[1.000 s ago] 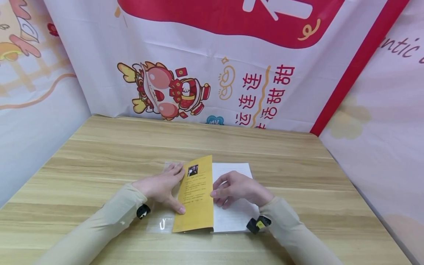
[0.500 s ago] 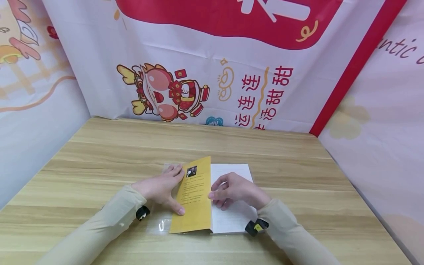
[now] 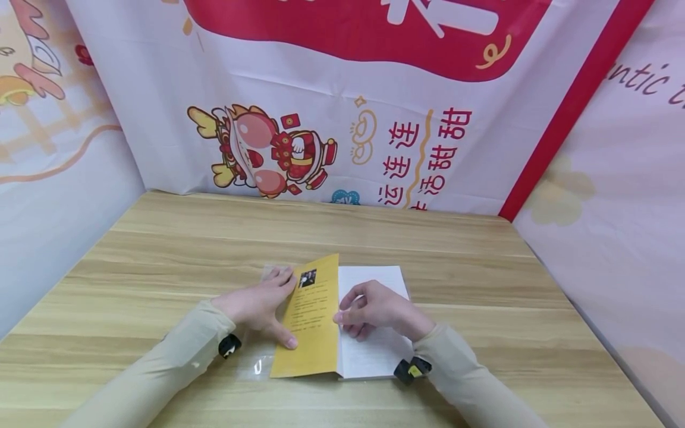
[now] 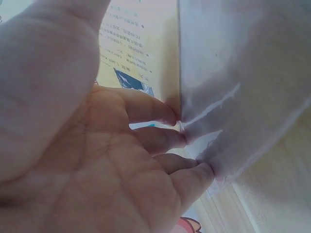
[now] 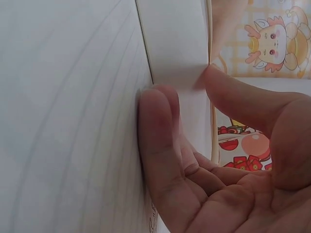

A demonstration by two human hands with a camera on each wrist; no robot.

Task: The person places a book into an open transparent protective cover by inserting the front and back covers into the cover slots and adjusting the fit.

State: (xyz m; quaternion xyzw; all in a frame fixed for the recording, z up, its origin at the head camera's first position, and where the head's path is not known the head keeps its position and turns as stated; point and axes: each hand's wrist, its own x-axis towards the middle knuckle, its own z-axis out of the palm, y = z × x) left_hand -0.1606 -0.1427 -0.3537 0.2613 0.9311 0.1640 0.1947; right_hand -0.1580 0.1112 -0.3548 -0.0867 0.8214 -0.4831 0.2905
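Observation:
A book lies open on the table with its white pages (image 3: 377, 351) at the right. Its yellow cover flap (image 3: 313, 351), printed with a small photo and text, stands tilted toward the left. My left hand (image 3: 259, 306) is spread at the flap's left side, thumb on the yellow face. In the left wrist view its straight fingertips touch clear plastic film (image 4: 228, 63) along the flap's edge. My right hand (image 3: 377, 306) has the flap between thumb and curled fingers. The right wrist view shows the thumb at the flap's edge and the index finger close by the page (image 5: 73, 116).
The wooden table (image 3: 342, 232) extends around the book. A printed cloth (image 3: 321, 77) with red lettering hangs behind it, and more printed cloth (image 3: 621, 196) borders the sides. Black wrist cameras sit on both sleeves.
The flap and right hand have shifted slightly left, and the flap looks a little wider. The left hand keeps nearly the same pose. The whole view drifts slightly.

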